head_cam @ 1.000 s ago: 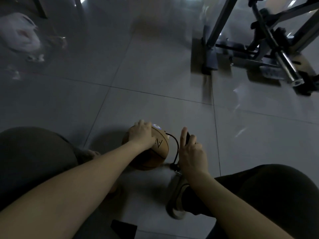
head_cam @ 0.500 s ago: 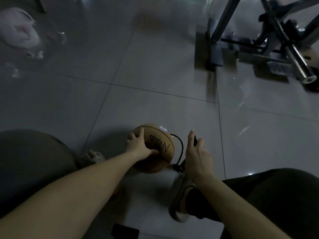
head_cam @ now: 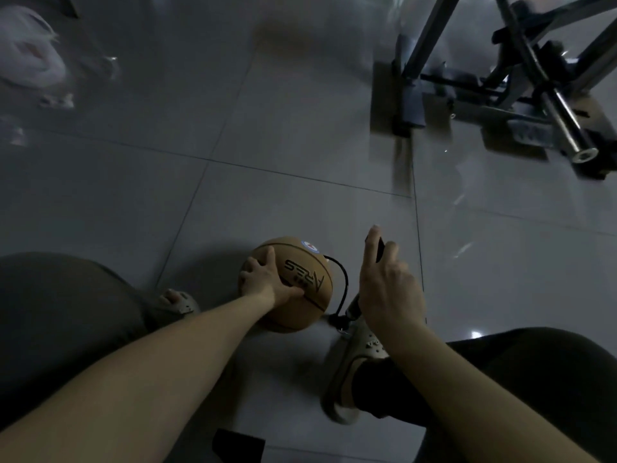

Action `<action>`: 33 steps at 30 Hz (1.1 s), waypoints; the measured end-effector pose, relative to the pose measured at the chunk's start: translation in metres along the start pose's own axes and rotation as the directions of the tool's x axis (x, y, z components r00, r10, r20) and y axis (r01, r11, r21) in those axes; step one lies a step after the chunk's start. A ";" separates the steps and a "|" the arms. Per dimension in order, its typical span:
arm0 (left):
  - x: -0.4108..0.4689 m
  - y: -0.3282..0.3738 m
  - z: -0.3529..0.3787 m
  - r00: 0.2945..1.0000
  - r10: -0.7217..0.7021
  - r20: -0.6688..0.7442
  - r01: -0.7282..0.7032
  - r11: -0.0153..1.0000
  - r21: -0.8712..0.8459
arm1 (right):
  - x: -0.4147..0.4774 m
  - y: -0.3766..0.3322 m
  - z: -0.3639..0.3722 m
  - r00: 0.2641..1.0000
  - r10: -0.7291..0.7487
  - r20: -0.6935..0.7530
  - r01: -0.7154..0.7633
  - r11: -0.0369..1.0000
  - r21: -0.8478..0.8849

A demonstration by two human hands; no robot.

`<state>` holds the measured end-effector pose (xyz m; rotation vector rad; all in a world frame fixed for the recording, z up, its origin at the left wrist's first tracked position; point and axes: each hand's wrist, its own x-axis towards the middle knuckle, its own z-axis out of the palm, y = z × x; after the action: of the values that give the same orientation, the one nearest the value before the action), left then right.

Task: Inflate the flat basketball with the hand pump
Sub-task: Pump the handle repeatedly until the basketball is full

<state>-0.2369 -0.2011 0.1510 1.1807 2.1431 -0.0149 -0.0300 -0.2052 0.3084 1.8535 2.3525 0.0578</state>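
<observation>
Basketball: we see the tan basketball (head_cam: pixel 300 289) on the tiled floor (head_cam: pixel 300 128), between our two knees and a little left of centre.
Left hand: our left hand (head_cam: pixel 263 279) lies spread on the ball's upper left side. The fingers fan over the top and the thumb reaches across the printed lettering. It is a wide, flat hold, pressing rather than clutching.
Right hand: our right hand (head_cam: pixel 387 285) is just right of the ball and apart from it. Its fingers curl round the dark pump handle (head_cam: pixel 380 250), with the forefinger sticking straight up beside it.
Pump: the pump (head_cam: pixel 353 307) stands roughly upright under that hand. Only a short piece of its barrel shows below the wrist.
Hose: a black hose (head_cam: pixel 345 282) arcs from the ball's upper right side down to the foot of the pump.
Right shoe: our pale right shoe (head_cam: pixel 354 359) sits right at the pump's foot. We cannot tell whether it stands on it.
Left foot: our left foot (head_cam: pixel 177 300) is near the ball's left side, not touching it.
Farther off: a metal frame (head_cam: pixel 430 38) with a steel bar (head_cam: pixel 564 118) stands at the upper right, and a blurred white bag (head_cam: pixel 30 58) lies at the upper left.
</observation>
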 end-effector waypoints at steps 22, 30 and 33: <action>0.021 0.015 -0.026 0.991 -0.090 0.099 0.099 0.991 -0.086 | 0.000 0.003 0.038 0.987 -0.023 0.160 0.006 0.995 0.104; 0.009 0.008 -0.020 0.992 -0.070 0.107 0.080 0.993 -0.092 | 0.016 0.022 -0.047 0.990 0.048 -0.134 -0.047 0.999 0.009; 0.011 0.006 -0.020 0.993 -0.067 0.102 0.076 0.993 -0.087 | 0.009 0.015 -0.038 0.995 0.016 -0.097 -0.017 1.000 -0.010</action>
<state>-0.2478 -0.1830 0.1618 1.0291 2.0764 -0.0071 -0.0232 -0.1906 0.3466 1.9074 2.3947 0.1656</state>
